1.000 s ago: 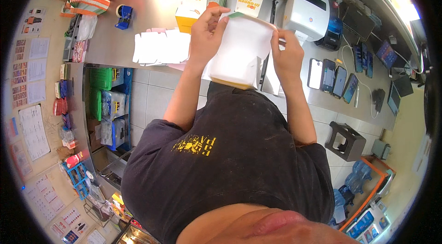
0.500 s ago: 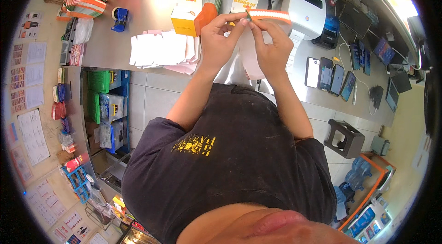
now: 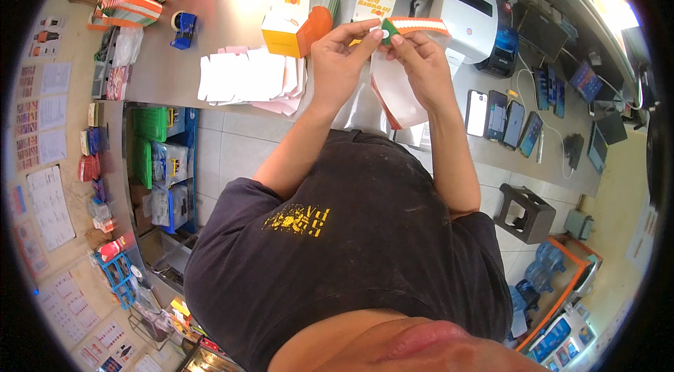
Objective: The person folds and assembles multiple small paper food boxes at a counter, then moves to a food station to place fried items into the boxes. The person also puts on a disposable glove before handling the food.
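Both of my hands are raised over the counter with a thin printed carton blank [image 3: 397, 91] between them. Its pale inner face hangs down toward me, and an orange-and-white patterned band runs along its top. My left hand [image 3: 335, 61] pinches the left end of a small green flap at the top edge. My right hand [image 3: 425, 68] grips the blank just right of that flap, its thumb close to the left thumb. Directly beyond my left hand stand yellow, white and orange folded cartons [image 3: 288, 10]. A smaller carton [image 3: 376, 1] stands behind my fingertips.
White card sheets [image 3: 246, 75] lie stacked left of my left forearm, with a blue tape dispenser [image 3: 184, 29] farther left. More striped cartons [image 3: 133, 0] sit at the far left. A white printer [image 3: 463, 17] and several phones [image 3: 496, 113] occupy the right side.
The blank has tilted and swung, so its lower part now shows a reddish edge and hangs farther right. The green flap shows more fully between my fingers.
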